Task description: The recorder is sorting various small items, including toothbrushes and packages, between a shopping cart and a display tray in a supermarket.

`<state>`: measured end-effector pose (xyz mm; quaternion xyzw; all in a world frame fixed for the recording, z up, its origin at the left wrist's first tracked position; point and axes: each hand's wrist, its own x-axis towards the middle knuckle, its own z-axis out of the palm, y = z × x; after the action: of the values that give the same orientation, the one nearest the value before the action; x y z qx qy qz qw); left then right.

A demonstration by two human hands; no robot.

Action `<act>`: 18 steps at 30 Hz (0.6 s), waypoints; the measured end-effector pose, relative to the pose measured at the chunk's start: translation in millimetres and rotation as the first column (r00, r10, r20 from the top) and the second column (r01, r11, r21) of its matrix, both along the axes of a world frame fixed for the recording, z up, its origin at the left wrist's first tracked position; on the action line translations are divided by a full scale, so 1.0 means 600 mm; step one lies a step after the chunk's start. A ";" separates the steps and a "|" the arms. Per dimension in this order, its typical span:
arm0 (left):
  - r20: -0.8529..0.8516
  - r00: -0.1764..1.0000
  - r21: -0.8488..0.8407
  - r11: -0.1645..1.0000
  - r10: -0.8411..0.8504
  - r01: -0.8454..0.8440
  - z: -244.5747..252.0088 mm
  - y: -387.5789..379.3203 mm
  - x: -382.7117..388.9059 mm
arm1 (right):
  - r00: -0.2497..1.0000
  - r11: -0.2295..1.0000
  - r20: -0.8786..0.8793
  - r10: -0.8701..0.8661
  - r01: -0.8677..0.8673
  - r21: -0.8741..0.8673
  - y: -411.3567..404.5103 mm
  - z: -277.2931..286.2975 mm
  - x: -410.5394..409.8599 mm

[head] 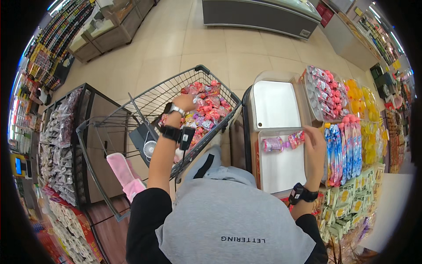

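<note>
My left hand reaches into a grey wire shopping cart, over a heap of pink and red candy packets. Its fingertips meet a clear-wrapped packet, and their grip is hidden. At the right, my right hand is over the side of a white-bottomed display bin. The fingers touch the edge of a small red packet; whether they grip it cannot be made out. Beside it in the bin lies a purple-and-clear packet. A second white-bottomed bin adjoins it at the far side.
Pink-capped packets, yellow packets and blue-and-pink tubes fill the display on the right. A small white fan and pink cloth are at the cart's handle end. A shelf of bagged goods stands left; a freezer stands ahead.
</note>
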<state>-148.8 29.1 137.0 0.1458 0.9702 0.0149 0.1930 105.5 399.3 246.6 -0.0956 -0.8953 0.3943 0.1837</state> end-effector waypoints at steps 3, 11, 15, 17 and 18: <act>-0.022 0.990 0.337 0.931 -0.139 0.139 0.124 -0.003 0.078 | 0.976 0.976 0.011 0.216 -0.216 0.019 -0.031 0.014 -0.020; -0.109 0.839 0.869 0.359 -0.533 0.341 0.275 0.049 0.218 | 0.769 0.780 -0.140 0.624 -0.600 0.179 -0.149 0.025 -0.047; 0.003 0.904 0.894 0.406 -0.429 0.190 0.258 0.056 0.248 | 0.480 0.509 0.198 0.855 -0.701 -0.500 -0.166 -0.032 -0.030; 0.039 0.929 0.921 0.375 -0.368 0.109 0.242 0.056 0.258 | 0.534 0.503 0.151 0.832 -0.610 -0.612 -0.175 -0.045 -0.021; 0.086 0.956 0.939 0.343 -0.280 0.016 0.235 0.055 0.263 | 0.569 0.457 0.101 0.816 -0.530 -0.714 -0.177 -0.047 -0.018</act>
<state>8.9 62.0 277.8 0.3143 0.7425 0.5606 0.1887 94.8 293.3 218.6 0.1398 -0.6903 0.6685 -0.2389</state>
